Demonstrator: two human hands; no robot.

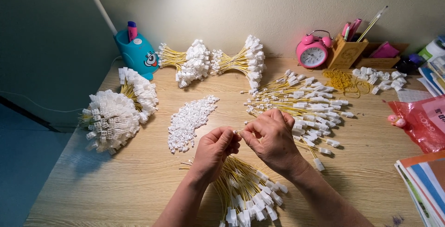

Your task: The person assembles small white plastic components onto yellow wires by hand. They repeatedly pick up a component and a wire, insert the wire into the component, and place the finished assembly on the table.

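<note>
Basically both hands meet mid-desk: left hand and right hand fingertips pinched narrow on one yellow wire, loose white connector pile near left for reach.

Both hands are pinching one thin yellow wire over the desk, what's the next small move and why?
Probably the left hand and right hand push the thin yellow wire tip into a connector; a pile of small white plastic connectors lies nearby, and the wire's tip between the fingertips looks bare.

two bare forearms, left hand and right hand, no sleeves or rings
</note>
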